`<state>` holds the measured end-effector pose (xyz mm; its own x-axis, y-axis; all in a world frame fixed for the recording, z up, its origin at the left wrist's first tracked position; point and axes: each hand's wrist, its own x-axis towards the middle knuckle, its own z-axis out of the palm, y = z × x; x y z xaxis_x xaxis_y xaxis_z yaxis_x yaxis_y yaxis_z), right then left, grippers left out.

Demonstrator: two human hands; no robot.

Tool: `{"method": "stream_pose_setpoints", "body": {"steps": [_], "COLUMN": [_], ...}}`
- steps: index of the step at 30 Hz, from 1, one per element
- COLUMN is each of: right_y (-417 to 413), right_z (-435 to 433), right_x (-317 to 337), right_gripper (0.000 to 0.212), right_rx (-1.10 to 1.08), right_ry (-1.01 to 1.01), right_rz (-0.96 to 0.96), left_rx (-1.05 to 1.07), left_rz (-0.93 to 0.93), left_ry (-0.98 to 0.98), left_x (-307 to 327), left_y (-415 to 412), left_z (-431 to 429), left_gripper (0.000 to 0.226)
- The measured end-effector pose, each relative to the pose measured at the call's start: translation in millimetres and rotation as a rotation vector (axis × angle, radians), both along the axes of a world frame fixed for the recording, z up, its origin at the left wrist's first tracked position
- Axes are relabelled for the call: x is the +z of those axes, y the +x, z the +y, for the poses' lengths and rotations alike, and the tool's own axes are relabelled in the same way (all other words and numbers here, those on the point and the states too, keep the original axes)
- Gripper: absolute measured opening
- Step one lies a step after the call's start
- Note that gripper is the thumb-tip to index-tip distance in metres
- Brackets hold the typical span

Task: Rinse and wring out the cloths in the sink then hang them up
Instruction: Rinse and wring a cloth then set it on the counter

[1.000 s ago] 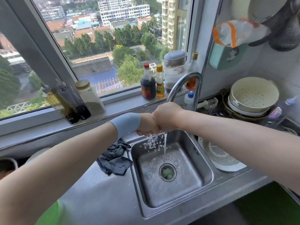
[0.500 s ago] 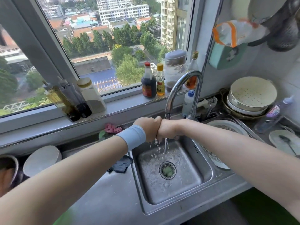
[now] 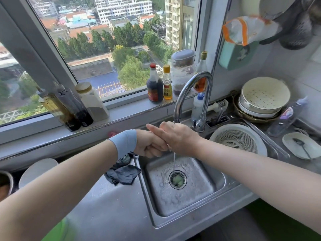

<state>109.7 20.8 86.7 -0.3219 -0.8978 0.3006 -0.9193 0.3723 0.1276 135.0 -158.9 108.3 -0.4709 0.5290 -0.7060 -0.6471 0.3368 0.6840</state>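
A stainless steel counter (image 3: 107,202) is seen below the hands, with a steel sink (image 3: 205,204) set into it directly beneath them. Beyond the hands a window sill (image 3: 121,112) runs under a wide window, and bottles and jars are lined along it. A curved faucet (image 3: 192,84) arches just above the right hand, and a thin stream of water falls from under the hands to the drain (image 3: 177,179). To the right of the hands a white colander (image 3: 238,138) is set in a second basin, and stacked bowls (image 3: 264,98) are kept behind it.

The left hand (image 3: 149,145), with a pale blue wristband (image 3: 124,142) on its wrist, is clenched into a fist. The right hand (image 3: 178,136) is laid over it, fingers extended. Whether a cloth is enclosed between them cannot be told, since nothing of one shows.

A dark grey cloth (image 3: 124,173) is seen crumpled and wet on the counter below the left wrist, just beside the sink's left rim, partly draped toward it.
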Motion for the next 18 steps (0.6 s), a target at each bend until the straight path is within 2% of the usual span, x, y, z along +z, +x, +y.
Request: {"method": "stream_pose_setpoints", "body": {"steps": [2,4,5,8,10,11,13,15,18], "right_y": [0.6,-0.7,-1.6,-5.5,-8.2,-7.1,-4.6,-1.9,3.8], "right_z": [-2.4,-7.6,-10.1,-20.3,-25.7,-28.3,-30.9,-30.1,-36.9], "right_x": [-0.5,2.5,3.5,-1.2,-11.6,-15.2,-26.2,-35.7,-45.7], "right_gripper": [0.047,0.017,0.010,0.018,0.027,0.029,0.029,0.028,0.029], "right_rx": [-0.079,-0.128,-0.158,-0.331,-0.409,-0.443,-0.439,-0.411,-0.396], "right_ry": [0.043,0.087,0.113,0.348,0.421,0.459,0.538,0.622,0.710], "right_rz": [0.183,0.260,0.238,-0.053,-0.136,-0.168,-0.285,-0.388,-0.561], "left_rx": [-0.043,-0.057,-0.060,-0.027,-0.073,-0.132,-0.237,-0.317,-0.298], "left_rz": [-0.003,0.040,0.081,0.272,0.489,0.598,0.711,0.781,0.849], "left_ry": [-0.014,-0.092,-0.166,-0.481,-0.702,-0.792,-0.959,-1.032,-1.046], "left_x": [-0.4,-3.0,-5.9,-19.9,-30.6,-37.0,-53.8,-66.9,-80.9], "left_y": [-0.4,-2.5,-3.8,-7.2,-8.2,-7.8,-5.9,-2.5,-1.4], "left_z": [3.9,9.3,13.1,27.9,35.7,37.9,38.6,36.1,26.8], "left_gripper": [0.034,0.033,0.031,0.024,0.010,0.012,0.043,0.049,0.045]}}
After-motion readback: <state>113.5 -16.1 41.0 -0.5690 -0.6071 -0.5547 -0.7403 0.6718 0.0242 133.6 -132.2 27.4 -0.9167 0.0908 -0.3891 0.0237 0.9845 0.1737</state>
